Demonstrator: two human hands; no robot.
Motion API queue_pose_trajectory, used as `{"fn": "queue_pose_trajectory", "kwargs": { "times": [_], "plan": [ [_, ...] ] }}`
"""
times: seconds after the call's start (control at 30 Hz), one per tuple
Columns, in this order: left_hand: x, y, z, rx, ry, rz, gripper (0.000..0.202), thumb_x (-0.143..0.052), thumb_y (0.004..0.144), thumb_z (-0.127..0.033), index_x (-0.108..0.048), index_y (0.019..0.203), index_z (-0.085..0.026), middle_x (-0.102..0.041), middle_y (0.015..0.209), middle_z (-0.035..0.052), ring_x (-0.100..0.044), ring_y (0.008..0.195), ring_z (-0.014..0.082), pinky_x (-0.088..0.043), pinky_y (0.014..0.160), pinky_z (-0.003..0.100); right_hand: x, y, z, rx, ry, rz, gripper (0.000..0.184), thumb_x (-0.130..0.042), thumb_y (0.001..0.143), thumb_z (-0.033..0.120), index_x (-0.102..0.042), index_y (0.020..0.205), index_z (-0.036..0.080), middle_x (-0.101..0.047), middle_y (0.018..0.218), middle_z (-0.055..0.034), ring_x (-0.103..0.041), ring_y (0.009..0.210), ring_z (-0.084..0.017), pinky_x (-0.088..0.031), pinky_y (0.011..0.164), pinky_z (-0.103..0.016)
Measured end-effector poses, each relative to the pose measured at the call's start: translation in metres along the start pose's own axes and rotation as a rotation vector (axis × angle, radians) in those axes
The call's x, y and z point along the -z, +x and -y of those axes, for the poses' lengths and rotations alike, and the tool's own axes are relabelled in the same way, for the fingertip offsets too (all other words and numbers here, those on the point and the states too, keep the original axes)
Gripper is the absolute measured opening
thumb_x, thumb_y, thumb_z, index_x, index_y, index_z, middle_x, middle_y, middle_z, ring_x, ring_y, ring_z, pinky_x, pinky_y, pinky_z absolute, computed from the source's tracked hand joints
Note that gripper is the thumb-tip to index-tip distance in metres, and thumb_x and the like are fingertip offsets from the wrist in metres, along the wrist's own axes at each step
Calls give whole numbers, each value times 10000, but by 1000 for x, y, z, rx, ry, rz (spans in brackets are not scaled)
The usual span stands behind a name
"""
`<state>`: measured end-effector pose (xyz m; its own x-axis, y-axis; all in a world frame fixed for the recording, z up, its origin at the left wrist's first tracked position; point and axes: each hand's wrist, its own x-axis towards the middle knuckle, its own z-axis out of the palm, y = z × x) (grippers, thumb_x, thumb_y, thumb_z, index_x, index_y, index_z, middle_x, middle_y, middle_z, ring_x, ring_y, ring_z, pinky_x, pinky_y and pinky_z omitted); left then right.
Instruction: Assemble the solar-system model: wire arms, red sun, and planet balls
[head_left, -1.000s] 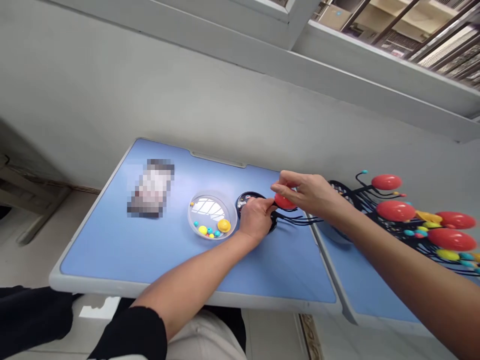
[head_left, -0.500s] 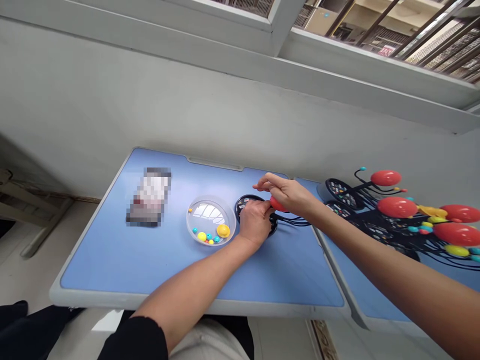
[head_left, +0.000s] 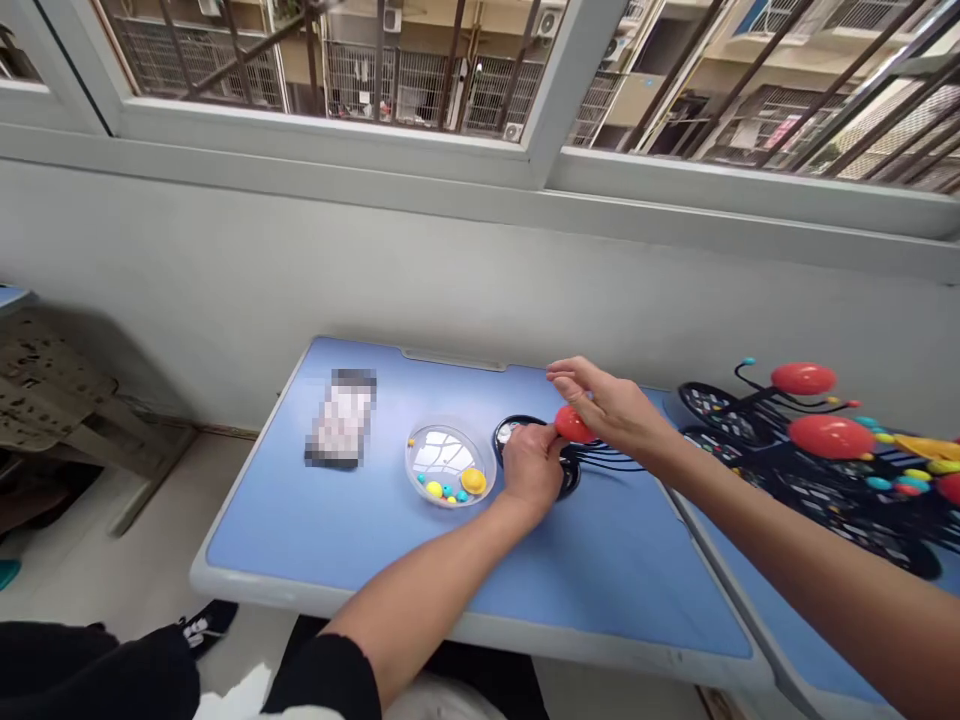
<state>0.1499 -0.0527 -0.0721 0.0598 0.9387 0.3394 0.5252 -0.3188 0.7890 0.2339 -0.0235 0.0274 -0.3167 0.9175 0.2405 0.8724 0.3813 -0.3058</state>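
Note:
My left hand (head_left: 531, 464) rests closed on a round black base (head_left: 512, 434) with curved black wire arms (head_left: 611, 458) on the blue table (head_left: 375, 530). My right hand (head_left: 606, 402) pinches a red ball (head_left: 574, 425) just above that base, its fingers touching my left hand. Left of the base stands a clear round bowl (head_left: 448, 463) holding several small yellow and teal beads.
A blurred-out flat object (head_left: 342, 418) lies at the table's back left. Finished black wire models with red balls (head_left: 817, 436) crowd a second blue table on the right. A grey wall and barred window rise behind. A shoe (head_left: 201, 625) shows on the floor.
The view tilted up and shifted, so the window now shows. Both hands stay at the black base; my right hand with the red ball has shifted only slightly beside my left.

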Motion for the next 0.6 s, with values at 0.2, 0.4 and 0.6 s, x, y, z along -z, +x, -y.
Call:
{"fn": "queue_pose_trajectory", "kwargs": {
  "times": [0.2,0.4,0.6],
  "plan": [
    [3,-3,-3,10,-5,-42,214,-453,859,-201,-648,774,-177,-649,710,37,-563,699,159,-378,643,246,24,-37,24,72,63,-169,251,-380,848,379,-568,887,217,-683,814,-48,-624,676,-174,-450,579,-259],
    [14,-8,-15,56,-72,-30,227,-477,784,-130,-599,970,-179,-665,851,64,-577,808,205,-417,716,283,20,-81,34,144,116,-238,200,-411,849,336,-583,864,235,-664,771,-24,-622,654,-155,-449,530,-241],
    [34,-34,-38,195,-178,-94,447,-440,701,-25,-538,1121,-143,-622,1006,109,-551,954,210,-430,830,310,15,-104,37,153,204,-255,170,-438,842,295,-597,836,235,-678,744,-23,-635,667,-154,-446,479,-226]
  ]
}}
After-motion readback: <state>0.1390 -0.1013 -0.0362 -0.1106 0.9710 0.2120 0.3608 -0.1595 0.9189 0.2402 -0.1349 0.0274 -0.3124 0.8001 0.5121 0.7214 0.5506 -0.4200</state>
